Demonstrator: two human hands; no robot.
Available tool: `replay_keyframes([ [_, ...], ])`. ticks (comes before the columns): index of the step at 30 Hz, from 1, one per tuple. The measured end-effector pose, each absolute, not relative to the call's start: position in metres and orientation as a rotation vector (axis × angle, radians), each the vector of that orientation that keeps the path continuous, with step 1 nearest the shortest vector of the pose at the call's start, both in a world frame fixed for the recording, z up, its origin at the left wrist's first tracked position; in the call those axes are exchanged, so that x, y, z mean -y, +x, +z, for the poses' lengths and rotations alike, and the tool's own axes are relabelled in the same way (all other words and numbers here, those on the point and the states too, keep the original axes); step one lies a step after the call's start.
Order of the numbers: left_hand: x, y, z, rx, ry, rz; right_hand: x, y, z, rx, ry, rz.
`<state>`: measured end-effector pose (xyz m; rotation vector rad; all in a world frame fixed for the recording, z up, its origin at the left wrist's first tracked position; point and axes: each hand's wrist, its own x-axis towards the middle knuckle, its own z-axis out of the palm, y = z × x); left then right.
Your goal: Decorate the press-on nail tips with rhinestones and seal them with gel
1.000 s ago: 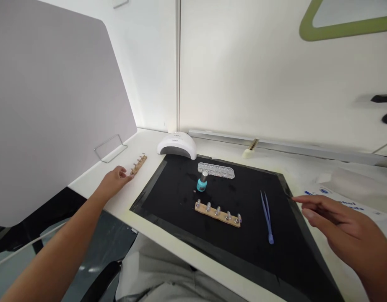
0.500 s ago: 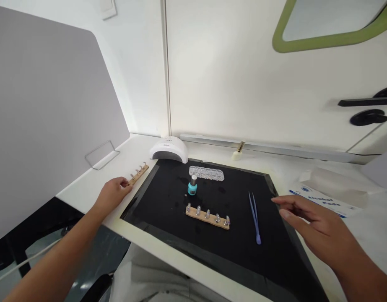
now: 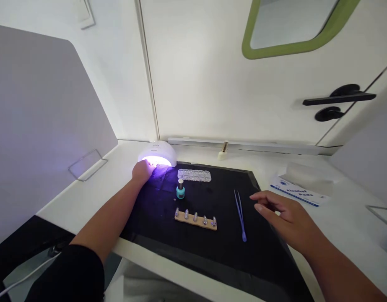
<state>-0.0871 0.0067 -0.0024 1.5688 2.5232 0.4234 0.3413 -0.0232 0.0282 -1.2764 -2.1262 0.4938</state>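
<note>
My left hand (image 3: 143, 171) is closed at the lit mouth of a white nail-curing lamp (image 3: 158, 147). In it is the wooden nail-tip strip, now mostly hidden by the fingers and the glare. My right hand (image 3: 283, 212) hovers over the mat's right side, thumb and fingers apart, holding nothing. Closest to it lie blue tweezers (image 3: 240, 216). Another wooden strip (image 3: 196, 221) with several shiny nail tips on stands lies on the black mat (image 3: 168, 243). Behind it stand a turquoise polish bottle (image 3: 180, 191) and a clear compartment box (image 3: 194, 175) of small decorations.
Right of the mat lies an alcohol pads box (image 3: 295, 191). A brush-like item with a pale end (image 3: 223, 152) rests near the back rail. A grey panel (image 3: 45, 134) with a wire stand (image 3: 86, 165) borders the left. A black door handle (image 3: 338, 99) is at right.
My left hand has moved from the table's left side to the lamp, and the strip is gone from that side. Purple light now glows in the lamp. The whole view has shifted.
</note>
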Motion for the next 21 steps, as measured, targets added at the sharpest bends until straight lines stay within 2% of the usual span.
replay_keyframes([
  [8,-0.013,-0.095,-0.014,-2.66,1.491,0.387,0.05,0.313,0.045,2.048,-1.288,0.522],
  [21,-0.011,-0.096,-0.014,-2.555,1.672,0.334,0.046,0.317,0.044,2.043,-1.34,0.56],
])
